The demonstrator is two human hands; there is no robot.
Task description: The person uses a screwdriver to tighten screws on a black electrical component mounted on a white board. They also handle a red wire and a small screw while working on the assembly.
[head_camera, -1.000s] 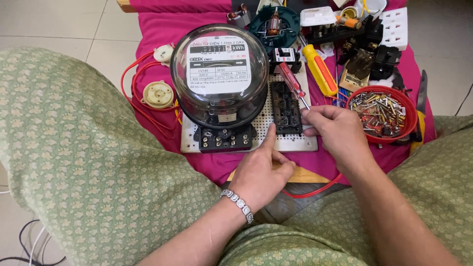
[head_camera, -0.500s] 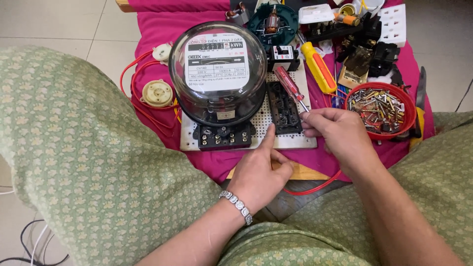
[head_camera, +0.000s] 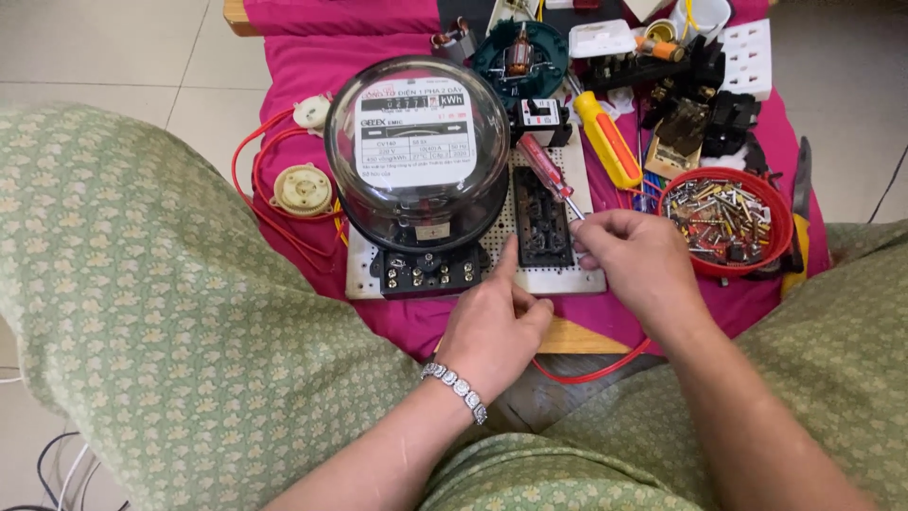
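Two hands at a black terminal block

Both hands work on a white perforated plastic board (head_camera: 558,277) lying on the magenta-cloth surface (head_camera: 312,57). The left hand (head_camera: 495,326) is mostly curled, its index finger stretched out and pressing the near left edge of the black rectangular terminal block (head_camera: 541,220) mounted on that board. The right hand (head_camera: 645,270), at about 3 o'clock from the block, pinches the shaft of a red-handled screwdriver (head_camera: 544,164), whose handle slants away toward 11 o'clock; what the tip touches cannot be told.

A slip seems the main risk: held so low on the shaft, the tool could skid off and jab the left index finger just beside it. The round glass-domed electricity meter (head_camera: 417,151) sits at 9 o'clock of the block, near enough to be knocked. A red plastic bowl of screws (head_camera: 768,248) lies just beyond the right hand's knuckles at 3 o'clock and could tip.
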